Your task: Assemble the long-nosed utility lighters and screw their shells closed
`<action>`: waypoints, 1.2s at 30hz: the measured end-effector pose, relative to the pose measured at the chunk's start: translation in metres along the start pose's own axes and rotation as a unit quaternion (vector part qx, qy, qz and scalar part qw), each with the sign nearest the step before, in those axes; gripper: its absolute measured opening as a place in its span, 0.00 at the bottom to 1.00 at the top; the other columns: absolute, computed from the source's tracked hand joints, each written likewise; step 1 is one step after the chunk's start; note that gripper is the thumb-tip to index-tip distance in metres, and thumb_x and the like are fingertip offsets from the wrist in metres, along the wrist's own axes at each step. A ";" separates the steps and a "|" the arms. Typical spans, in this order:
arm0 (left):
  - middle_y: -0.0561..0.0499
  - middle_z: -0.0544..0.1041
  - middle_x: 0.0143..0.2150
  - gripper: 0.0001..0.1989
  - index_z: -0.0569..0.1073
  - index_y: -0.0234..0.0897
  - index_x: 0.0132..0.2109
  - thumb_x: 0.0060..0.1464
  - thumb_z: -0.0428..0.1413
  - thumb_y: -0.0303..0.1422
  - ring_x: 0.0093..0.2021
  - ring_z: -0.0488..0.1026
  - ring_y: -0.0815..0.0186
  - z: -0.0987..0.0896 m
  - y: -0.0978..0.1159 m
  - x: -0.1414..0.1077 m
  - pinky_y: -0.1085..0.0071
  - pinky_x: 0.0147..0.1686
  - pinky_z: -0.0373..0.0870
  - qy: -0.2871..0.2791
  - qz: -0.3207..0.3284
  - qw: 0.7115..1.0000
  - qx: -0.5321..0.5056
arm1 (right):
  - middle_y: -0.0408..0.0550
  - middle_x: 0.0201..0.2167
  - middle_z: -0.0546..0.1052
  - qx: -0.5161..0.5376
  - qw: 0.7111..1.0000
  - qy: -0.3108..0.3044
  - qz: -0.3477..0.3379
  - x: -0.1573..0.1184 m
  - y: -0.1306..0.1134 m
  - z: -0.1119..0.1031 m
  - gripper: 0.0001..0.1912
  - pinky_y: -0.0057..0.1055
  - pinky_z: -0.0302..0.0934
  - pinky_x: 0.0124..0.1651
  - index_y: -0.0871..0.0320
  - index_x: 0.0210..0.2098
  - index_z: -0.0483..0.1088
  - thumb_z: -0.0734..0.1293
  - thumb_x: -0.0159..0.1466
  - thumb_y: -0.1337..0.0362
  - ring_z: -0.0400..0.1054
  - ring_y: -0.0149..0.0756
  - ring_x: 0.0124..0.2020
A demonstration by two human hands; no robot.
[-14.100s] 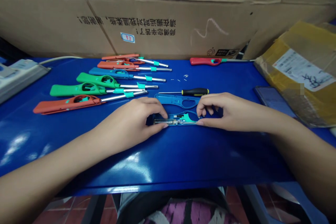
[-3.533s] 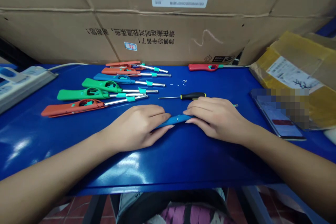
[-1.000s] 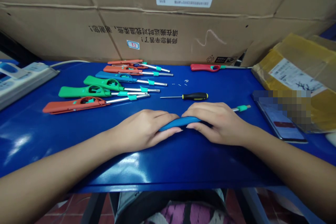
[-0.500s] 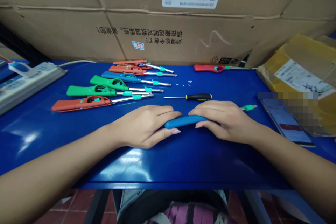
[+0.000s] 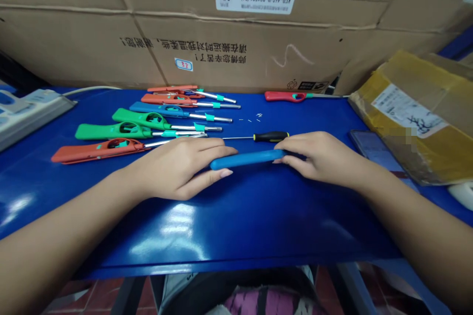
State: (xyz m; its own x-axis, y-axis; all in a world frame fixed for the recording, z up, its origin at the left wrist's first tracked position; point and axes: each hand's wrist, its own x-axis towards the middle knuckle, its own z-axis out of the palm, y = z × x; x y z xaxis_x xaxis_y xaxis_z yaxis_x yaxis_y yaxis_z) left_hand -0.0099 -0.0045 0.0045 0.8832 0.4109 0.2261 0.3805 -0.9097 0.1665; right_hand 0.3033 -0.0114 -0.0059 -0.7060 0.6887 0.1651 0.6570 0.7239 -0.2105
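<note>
Between my two hands a blue long-neck lighter (image 5: 247, 158) is held nearly level above the table, its smooth edge toward me. My left hand (image 5: 181, 167) pinches the left end between thumb and fingers. At the other end my right hand (image 5: 314, 155) grips it with thumb below and fingers on top; the lighter's metal neck is hidden. Just beyond the hands lies a black and yellow screwdriver (image 5: 271, 136). Several more lighters lie fanned out at the left, among them an orange one (image 5: 98, 151), a green one (image 5: 111, 131) and a blue one (image 5: 158, 109).
A large cardboard box (image 5: 207, 34) walls off the back of the blue table (image 5: 251, 221). A red lighter (image 5: 286, 96) rests along its foot, with small white bits (image 5: 259, 115) nearby. To the right are a phone (image 5: 373, 150) and a taped carton (image 5: 443, 157); a power strip (image 5: 33, 115) is at left.
My right hand has slid toward the right end of the lighter, baring more of its blue body. The green-taped tip seen right of that hand is now hidden. The view has shifted slightly.
</note>
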 end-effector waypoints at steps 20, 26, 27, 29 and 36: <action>0.52 0.75 0.33 0.22 0.71 0.37 0.38 0.73 0.40 0.43 0.28 0.71 0.66 0.010 0.037 0.015 0.69 0.30 0.64 -0.105 -0.161 0.977 -0.090 | 0.46 0.39 0.83 -0.098 0.990 0.058 -0.086 -0.002 -0.032 -0.002 0.16 0.39 0.62 0.50 0.58 0.45 0.77 0.62 0.72 0.55 0.76 0.40 0.39; 0.53 0.72 0.29 0.23 0.68 0.37 0.33 0.72 0.41 0.43 0.28 0.67 0.68 0.006 0.022 0.016 0.71 0.30 0.62 -0.091 -0.187 0.964 -0.167 | 0.47 0.44 0.83 -0.025 0.998 0.053 -0.029 -0.007 -0.002 -0.028 0.13 0.42 0.61 0.57 0.54 0.47 0.77 0.70 0.66 0.56 0.75 0.43 0.47; 0.53 0.72 0.29 0.23 0.68 0.37 0.33 0.72 0.41 0.44 0.28 0.67 0.67 0.006 0.020 0.015 0.71 0.31 0.62 -0.085 -0.188 0.963 -0.173 | 0.48 0.44 0.83 -0.011 0.998 0.057 -0.014 -0.008 0.002 -0.031 0.13 0.41 0.63 0.55 0.55 0.46 0.77 0.69 0.65 0.56 0.75 0.43 0.46; 0.53 0.71 0.29 0.23 0.68 0.37 0.34 0.72 0.40 0.44 0.28 0.67 0.67 0.006 0.016 0.014 0.71 0.32 0.62 -0.075 -0.188 0.963 -0.179 | 0.48 0.42 0.82 0.021 0.998 0.053 0.001 -0.009 0.008 -0.037 0.12 0.37 0.66 0.50 0.55 0.44 0.78 0.69 0.66 0.56 0.76 0.41 0.43; 0.54 0.69 0.28 0.22 0.67 0.36 0.32 0.72 0.41 0.43 0.27 0.65 0.69 0.006 0.011 0.013 0.72 0.31 0.61 -0.056 -0.176 0.964 -0.193 | 0.49 0.41 0.82 0.061 0.997 0.036 0.019 -0.010 0.017 -0.047 0.11 0.35 0.67 0.46 0.56 0.43 0.79 0.67 0.67 0.57 0.76 0.39 0.40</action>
State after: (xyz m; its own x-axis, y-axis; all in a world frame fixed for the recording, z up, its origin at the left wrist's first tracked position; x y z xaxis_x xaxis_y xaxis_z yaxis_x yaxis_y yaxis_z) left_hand 0.0070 -0.0099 0.0039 0.7501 0.6613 -0.0121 0.5512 -0.6149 0.5640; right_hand 0.3340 -0.0036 0.0342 -0.6572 0.7201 0.2226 0.6432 0.6898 -0.3324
